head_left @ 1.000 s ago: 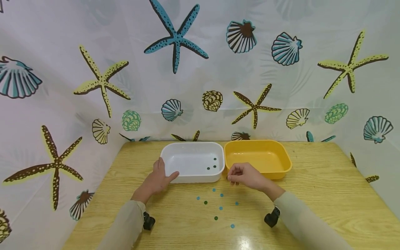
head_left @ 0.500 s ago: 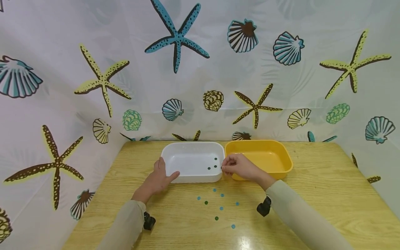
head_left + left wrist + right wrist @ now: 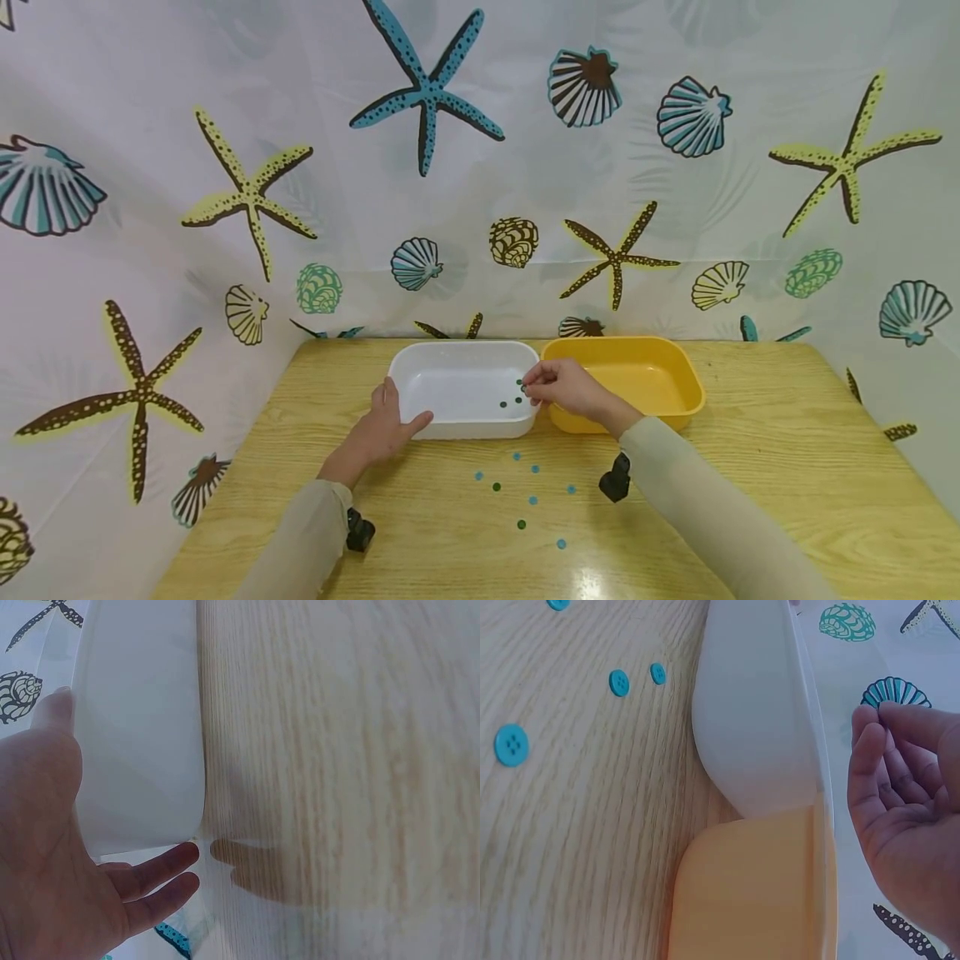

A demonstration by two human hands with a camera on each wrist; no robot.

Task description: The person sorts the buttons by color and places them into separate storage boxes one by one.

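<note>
White and shallow, with rounded corners, the plastic tray (image 3: 442, 392) stands on a wood-grain table (image 3: 765, 467). At the tray's near left corner is the person's left hand (image 3: 378, 429): the thumb lies across the near rim and the fingers, loosely extended and a little spread, lie along the left end, touching the tray without closing tightly on it. Over the tray's right end is the right hand (image 3: 562, 387), thumb and fingertips brought together in a small pinch. A dark green button (image 3: 524, 388) shows at those tips in the head view; the right wrist view shows the fingertips meeting but does not make the button out clearly.

Three more dark green buttons (image 3: 503, 404) lie inside the tray, toward its right end, close to the pinching fingers. On the table in front of the tray, toward its right half, six blue buttons (image 3: 533, 501) are scattered loosely, and two green buttons (image 3: 497, 487) lie among them. Four holes can be seen in one of the blue ones in the right wrist view.

A yellow tray (image 3: 693, 404) of similar shape sits just beside the white tray's right end, partly behind the right forearm. Behind the white tray rises a pale backdrop (image 3: 480, 187) printed with starfish and shells. Nearer the person than the tray, a black wrist camera (image 3: 360, 531) sits at the left sleeve (image 3: 300, 542).
</note>
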